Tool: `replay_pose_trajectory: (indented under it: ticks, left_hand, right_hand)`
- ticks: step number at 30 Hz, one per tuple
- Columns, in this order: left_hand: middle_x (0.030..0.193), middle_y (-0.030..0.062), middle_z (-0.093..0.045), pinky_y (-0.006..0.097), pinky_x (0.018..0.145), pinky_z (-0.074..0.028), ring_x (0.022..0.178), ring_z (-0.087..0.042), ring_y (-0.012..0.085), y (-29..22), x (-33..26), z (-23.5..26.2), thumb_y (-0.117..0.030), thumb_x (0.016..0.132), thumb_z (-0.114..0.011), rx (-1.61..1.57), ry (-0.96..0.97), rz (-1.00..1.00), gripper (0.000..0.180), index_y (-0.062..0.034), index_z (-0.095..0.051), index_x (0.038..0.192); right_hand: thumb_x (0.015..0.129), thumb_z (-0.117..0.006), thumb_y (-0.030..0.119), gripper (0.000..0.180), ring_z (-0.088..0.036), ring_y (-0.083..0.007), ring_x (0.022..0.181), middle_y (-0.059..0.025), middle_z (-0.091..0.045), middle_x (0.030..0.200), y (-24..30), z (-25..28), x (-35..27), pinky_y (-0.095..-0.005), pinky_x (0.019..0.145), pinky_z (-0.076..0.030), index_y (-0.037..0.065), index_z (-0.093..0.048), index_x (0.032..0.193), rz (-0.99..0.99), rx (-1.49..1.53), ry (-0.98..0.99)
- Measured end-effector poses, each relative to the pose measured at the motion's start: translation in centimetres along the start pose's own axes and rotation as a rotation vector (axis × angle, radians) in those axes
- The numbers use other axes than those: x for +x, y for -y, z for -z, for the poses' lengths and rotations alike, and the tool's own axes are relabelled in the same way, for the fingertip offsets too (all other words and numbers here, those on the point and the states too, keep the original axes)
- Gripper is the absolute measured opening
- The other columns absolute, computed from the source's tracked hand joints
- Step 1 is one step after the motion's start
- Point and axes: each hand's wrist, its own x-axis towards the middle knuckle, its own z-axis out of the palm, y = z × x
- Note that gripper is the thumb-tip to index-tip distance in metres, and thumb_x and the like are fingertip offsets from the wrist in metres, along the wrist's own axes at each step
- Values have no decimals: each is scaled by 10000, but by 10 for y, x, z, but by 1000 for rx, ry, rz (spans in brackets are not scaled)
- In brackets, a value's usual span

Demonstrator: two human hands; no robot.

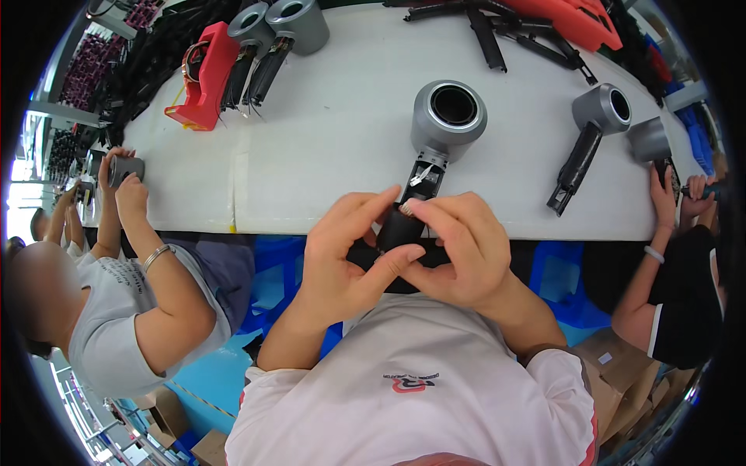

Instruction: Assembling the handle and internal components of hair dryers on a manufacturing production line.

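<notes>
A grey hair dryer (448, 128) with a round, dark-ringed opening lies on the table in front of me, its handle pointing toward me. The upper handle is uncovered and shows a white connector and wires (422, 177). A black tubular handle cover (399, 231) sits around the lower end, slightly tilted. My left hand (350, 252) is closed on the cover from the left, its thumb along the near side. From the right, my right hand (465, 245) is closed at the cover's upper edge, fingertips against a small pale piece there. Its thumb is mostly hidden.
A red tape dispenser (208, 78) and two grey dryers (298, 29) stand at the back left. Another dryer (600, 113) lies to the right. Black handle parts (486, 39) and a red tray (571, 19) are at the back. Co-workers sit on both sides, handling dryers.
</notes>
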Motion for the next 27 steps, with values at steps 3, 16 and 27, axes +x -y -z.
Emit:
replay_pose_trajectory:
  ticks: [3, 16, 27]
  left_hand:
    - [994, 68, -690, 258, 745, -497, 928, -641, 139, 5, 1, -7, 4, 831, -820, -273, 43, 246, 523, 38, -659, 1328]
    - [1162, 144, -697, 320, 966, -533, 1078, -664, 186, 25, 20, -1, 109, 845, -763, -179, -41, 254, 512, 95, -629, 1339]
    - [1049, 115, -710, 255, 702, -503, 827, -630, 150, 31, 26, 0, 34, 808, -818, -52, 38, 168, 514, 18, -688, 1305]
  right_hand:
    - [714, -893, 107, 550, -643, -251, 752, -150, -693, 1001, -14, 0, 6, -314, 595, -518, -49, -669, 1192, 142, 29, -31]
    - [815, -757, 42, 292, -577, -209, 648, -64, -513, 794, -30, 12, 28, -334, 513, -471, 19, -768, 1106, -72, -181, 225]
    - [798, -811, 46, 227, -577, -196, 595, -47, -554, 763, -45, 8, 25, -324, 501, -455, 26, -771, 1021, -107, 9, 97]
